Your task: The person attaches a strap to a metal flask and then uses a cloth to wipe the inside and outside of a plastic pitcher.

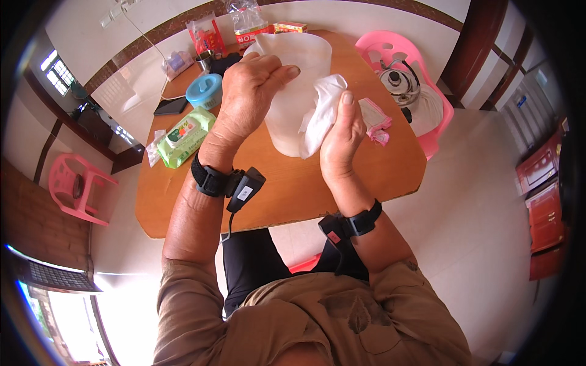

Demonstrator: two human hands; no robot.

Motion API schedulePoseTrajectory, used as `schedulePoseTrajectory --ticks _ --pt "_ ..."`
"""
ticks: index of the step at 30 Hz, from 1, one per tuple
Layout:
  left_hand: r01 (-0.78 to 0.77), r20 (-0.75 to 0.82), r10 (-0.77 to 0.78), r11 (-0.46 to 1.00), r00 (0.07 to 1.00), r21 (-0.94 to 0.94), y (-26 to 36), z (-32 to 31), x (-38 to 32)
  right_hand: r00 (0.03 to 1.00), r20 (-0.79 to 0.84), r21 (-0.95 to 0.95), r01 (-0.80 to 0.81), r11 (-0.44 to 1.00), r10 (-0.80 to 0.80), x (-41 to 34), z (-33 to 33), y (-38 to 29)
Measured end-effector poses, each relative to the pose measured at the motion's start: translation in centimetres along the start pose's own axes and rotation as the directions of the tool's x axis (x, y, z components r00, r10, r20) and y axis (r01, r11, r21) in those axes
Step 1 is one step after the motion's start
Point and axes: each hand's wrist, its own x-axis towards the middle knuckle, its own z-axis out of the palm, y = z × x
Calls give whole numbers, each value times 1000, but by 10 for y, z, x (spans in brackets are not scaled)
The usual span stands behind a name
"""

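A translucent white plastic pitcher (297,59) stands tilted over the wooden table, its spout towards the upper left. My left hand (256,89) is closed at the pitcher's left side with the thumb stretched across it; the fingers' exact hold is hidden. In my right hand (343,139) is a crumpled white wipe (322,114), held up to the pitcher's right side. The fingers behind the wipe are out of sight. Black straps with small devices circle both wrists.
On the wooden table (293,187) lie a green baby-wipes pack (185,137), a blue lidded tub (204,90), a black phone (170,106) and a pink-edged cloth (376,120). Packets (206,36) and a metal cup (204,59) stand behind. A kettle (399,82) sits on a pink chair (439,107).
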Motion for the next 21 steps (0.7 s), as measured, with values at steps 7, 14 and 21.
schedulePoseTrajectory --ticks 7,14,21 --pt "1 7 -1 1000 1000 24 -8 -1 3 992 46 173 -126 977 119 -21 -21 24" --pt "16 29 -17 1000 999 16 -6 -2 4 962 259 31 -93 995 82 -8 -47 14" --pt "25 10 -25 1000 1000 7 -5 -1 5 957 282 -173 -12 985 61 22 -15 -24"
